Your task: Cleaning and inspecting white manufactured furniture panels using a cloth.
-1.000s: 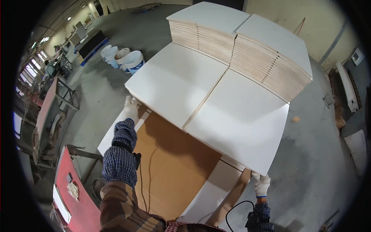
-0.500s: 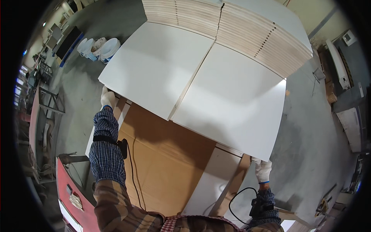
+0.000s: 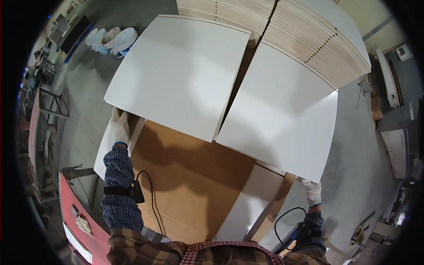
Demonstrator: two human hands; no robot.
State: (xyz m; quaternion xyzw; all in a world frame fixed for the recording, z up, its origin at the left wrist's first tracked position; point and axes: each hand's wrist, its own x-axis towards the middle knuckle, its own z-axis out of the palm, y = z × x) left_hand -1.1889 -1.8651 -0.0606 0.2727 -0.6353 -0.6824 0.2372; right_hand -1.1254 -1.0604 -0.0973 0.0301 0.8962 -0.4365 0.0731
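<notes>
Two broad white panels lie side by side in front of me, a dark narrow gap between them. My left hand (image 3: 120, 127), in a white glove, holds the near left corner of the left white panel (image 3: 181, 79), its fingertips hidden beneath the edge. The near right corner of the right white panel (image 3: 282, 115) is gripped by my right hand (image 3: 313, 192), also gloved, its fingers partly hidden under the board. The left panel sits higher than the right one, and its far edge overlaps the stack behind in view.
Behind stand two tall stacks of boards (image 3: 304, 39) with pale edges. Brown cardboard (image 3: 190, 176) lies below the panels, near me, beside a white strip (image 3: 247, 198). Several white buckets (image 3: 123, 42) stand far left; a red cart (image 3: 84, 216) is near left. Cables hang from both my forearms.
The left panel has risen and shifted, and the gap between the panels has widened. My left hand has turned with its corner. The right panel and my right hand appear slightly farther right.
</notes>
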